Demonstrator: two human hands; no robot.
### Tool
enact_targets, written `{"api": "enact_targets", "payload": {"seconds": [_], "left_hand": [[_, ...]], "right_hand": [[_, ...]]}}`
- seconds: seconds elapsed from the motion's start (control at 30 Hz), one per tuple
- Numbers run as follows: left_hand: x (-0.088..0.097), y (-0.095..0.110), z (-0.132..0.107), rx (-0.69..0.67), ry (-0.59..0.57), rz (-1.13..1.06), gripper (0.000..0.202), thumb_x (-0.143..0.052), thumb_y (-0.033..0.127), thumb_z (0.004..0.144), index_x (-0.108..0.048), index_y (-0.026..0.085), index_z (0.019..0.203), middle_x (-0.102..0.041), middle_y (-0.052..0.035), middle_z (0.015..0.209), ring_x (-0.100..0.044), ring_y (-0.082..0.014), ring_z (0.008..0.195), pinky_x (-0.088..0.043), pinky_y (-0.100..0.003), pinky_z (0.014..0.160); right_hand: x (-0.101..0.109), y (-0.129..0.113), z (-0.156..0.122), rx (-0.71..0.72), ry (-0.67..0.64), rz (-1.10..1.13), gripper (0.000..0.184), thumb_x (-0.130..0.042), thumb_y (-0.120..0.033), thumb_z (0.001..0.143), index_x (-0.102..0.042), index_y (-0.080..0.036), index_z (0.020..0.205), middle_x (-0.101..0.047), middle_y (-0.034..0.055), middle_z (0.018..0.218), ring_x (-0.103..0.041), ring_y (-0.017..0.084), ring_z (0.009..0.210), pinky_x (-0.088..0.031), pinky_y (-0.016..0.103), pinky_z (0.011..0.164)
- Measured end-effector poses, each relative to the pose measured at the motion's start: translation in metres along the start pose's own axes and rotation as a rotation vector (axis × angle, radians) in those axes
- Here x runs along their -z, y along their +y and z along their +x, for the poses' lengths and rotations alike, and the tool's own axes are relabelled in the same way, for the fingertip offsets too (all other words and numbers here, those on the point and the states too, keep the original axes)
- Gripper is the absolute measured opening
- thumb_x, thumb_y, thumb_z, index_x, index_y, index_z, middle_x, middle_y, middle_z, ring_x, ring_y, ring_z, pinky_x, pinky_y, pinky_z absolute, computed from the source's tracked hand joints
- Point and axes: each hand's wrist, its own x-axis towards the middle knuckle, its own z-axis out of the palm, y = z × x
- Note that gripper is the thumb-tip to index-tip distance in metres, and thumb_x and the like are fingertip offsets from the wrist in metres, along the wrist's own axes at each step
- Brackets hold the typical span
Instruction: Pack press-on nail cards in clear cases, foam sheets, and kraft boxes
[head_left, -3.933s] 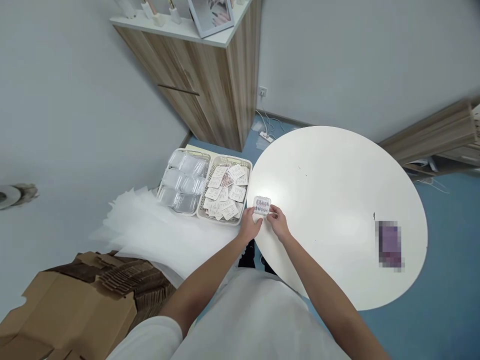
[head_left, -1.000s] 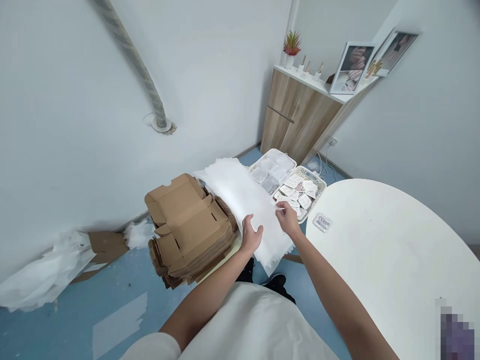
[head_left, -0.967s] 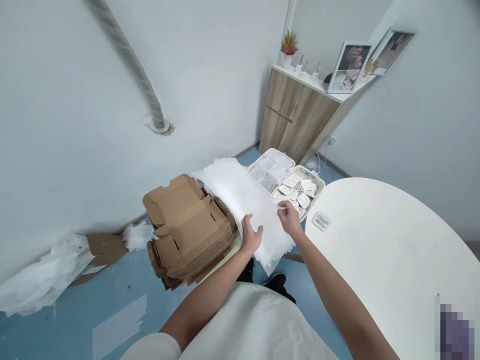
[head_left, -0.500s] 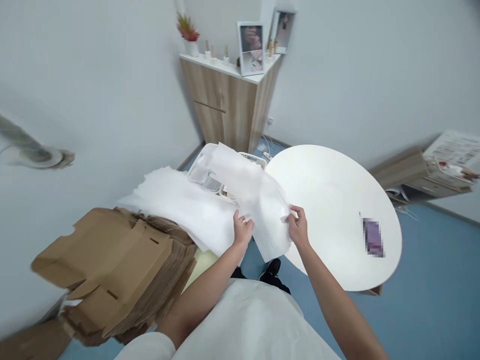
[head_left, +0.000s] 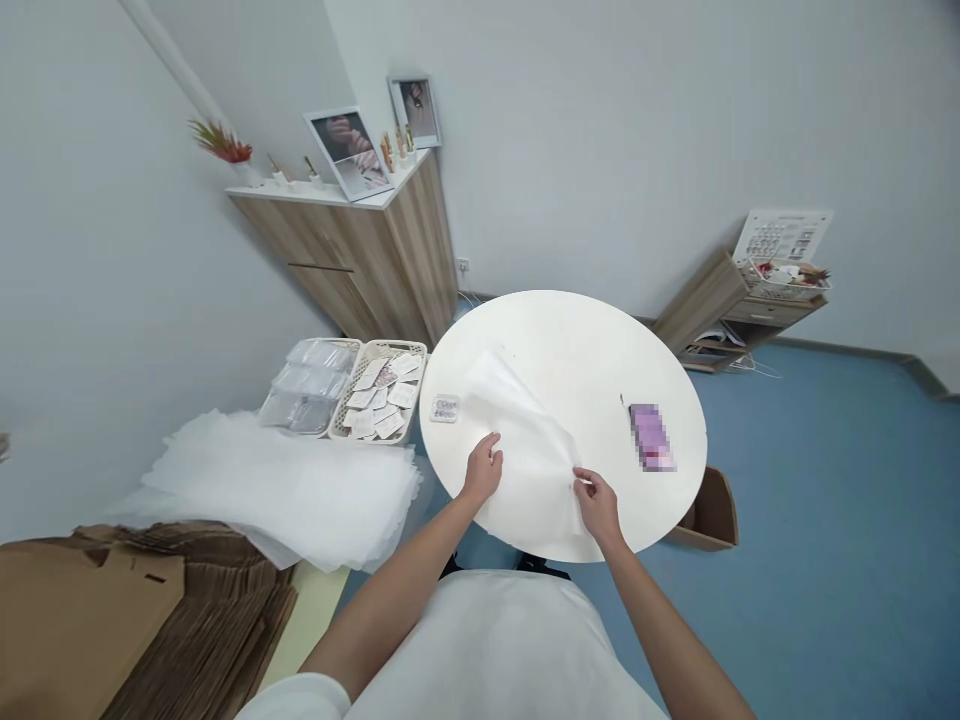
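Both hands pinch the white sheet (head_left: 525, 440) near corners: left hand (head_left: 481, 468), right hand (head_left: 596, 505); its length runs away across the counter (head_left: 600, 340)

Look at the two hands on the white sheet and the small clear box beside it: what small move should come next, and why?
Probably let go with the left hand and reach for the small clear box. The white sheet already lies on the round table, held at its near edge by both hands, the right hand pinching a corner, and the box sits just past it.
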Motion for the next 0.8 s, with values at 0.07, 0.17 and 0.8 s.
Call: {"api": "enact_targets", "payload": {"seconds": [0.07, 0.17, 0.8], "left_hand": [[-0.019, 0.003, 0.007, 0.009, -0.042, 0.049, 0.039, -0.047, 0.017, 0.077, -0.051, 0.017, 0.116, -0.045, -0.0098, 0.128, -0.048, -0.021, 0.111, -0.041, -0.034, 0.091], [-0.039, 0.002, 0.013, 0.03, -0.095, 0.123, 0.045, -0.05, 0.017, 0.074, -0.047, 0.013, 0.118, -0.043, -0.0117, 0.13, -0.043, -0.023, 0.116, -0.037, -0.037, 0.096], [-0.05, -0.016, 0.014, -0.07, -0.189, 0.653, 0.06, -0.048, 0.02, 0.072, -0.03, 0.015, 0.13, -0.021, -0.013, 0.14, -0.028, -0.0289, 0.124, -0.032, -0.044, 0.095]], "right_hand": [[0.013, 0.013, 0.006, -0.035, -0.04, -0.027, 0.037, -0.049, -0.034, 0.07, -0.059, -0.016, 0.101, -0.065, 0.0074, 0.095, -0.059, 0.017, 0.071, -0.048, 0.032, 0.069], [0.026, 0.025, 0.014, -0.063, -0.103, -0.062, 0.038, -0.048, -0.031, 0.07, -0.059, -0.018, 0.105, -0.062, 0.0071, 0.106, -0.061, 0.016, 0.075, -0.048, 0.032, 0.075], [0.035, 0.054, 0.023, 0.082, -0.126, -0.616, 0.035, -0.043, -0.03, 0.076, -0.056, -0.018, 0.106, -0.053, 0.0107, 0.105, -0.053, 0.022, 0.095, -0.044, 0.032, 0.076]]}}
